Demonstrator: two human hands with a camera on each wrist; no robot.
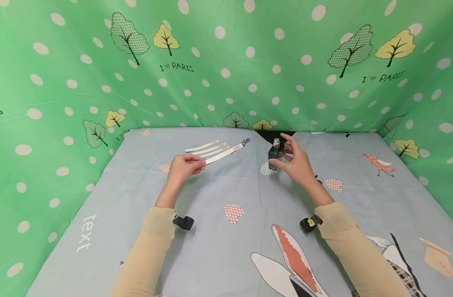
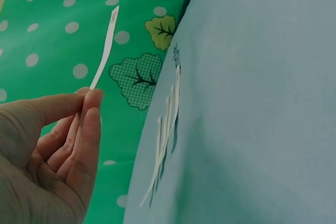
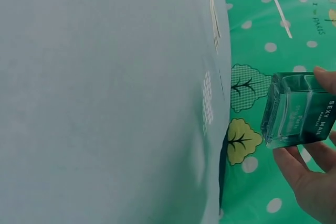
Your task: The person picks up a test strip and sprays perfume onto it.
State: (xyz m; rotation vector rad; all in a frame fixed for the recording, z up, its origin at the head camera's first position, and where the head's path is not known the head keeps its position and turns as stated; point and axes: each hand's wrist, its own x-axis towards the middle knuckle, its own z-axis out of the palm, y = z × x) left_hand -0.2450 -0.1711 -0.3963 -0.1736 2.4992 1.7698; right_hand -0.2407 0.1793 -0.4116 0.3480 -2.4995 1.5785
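Observation:
My left hand [image 1: 199, 165] pinches one end of a long white paper strip [image 1: 224, 153] between thumb and forefinger; the strip points away to the right. In the left wrist view the same strip [image 2: 105, 45] rises from my left hand [image 2: 89, 96]. Three more white strips [image 1: 207, 147] lie side by side on the cloth just beyond it. My right hand [image 1: 284, 155] holds a small clear glass bottle [image 1: 273, 155] upright, thumb on one side, fingers behind. In the right wrist view the bottle [image 3: 297, 109] carries white lettering and appears lifted clear of the cloth.
A blue-grey printed cloth [image 1: 226, 243] covers the table. Green polka-dot fabric with trees [image 1: 226, 62] walls in the back and both sides. Black wrist cameras [image 1: 184, 222] [image 1: 309, 224] sit on both sleeves.

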